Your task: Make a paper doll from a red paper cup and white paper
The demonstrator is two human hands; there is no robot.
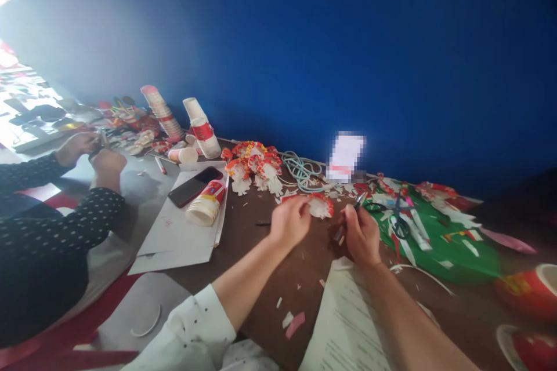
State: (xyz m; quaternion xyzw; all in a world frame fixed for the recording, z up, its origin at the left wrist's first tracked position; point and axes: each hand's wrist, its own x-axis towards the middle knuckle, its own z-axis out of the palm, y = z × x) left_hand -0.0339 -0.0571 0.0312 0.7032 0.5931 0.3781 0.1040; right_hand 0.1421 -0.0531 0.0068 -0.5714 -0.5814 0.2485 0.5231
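My left hand (291, 221) is closed, its fingers pinched at the edge of a red-and-white cut paper cup piece (321, 207) with a frilled rim. To its right, my right hand (363, 236) is closed around a slim tool (360, 201) with a shiny tip. Most of that tool is hidden by the fingers, so its kind is unclear. Behind my left hand lies a pile of similar frilled red-and-white cup pieces (256, 163). White paper scraps (339, 191) are scattered just beyond both hands.
Dark scissors (400, 223) lie on a green sheet (467, 255) at right. A light-blue cord (302, 171) is coiled near the blue wall. Left are a phone (195, 186), paper cups (206, 204) and stacked cups (163, 113). A co-worker's hands (98, 156) are far left. Printed paper (343, 324) lies in front.
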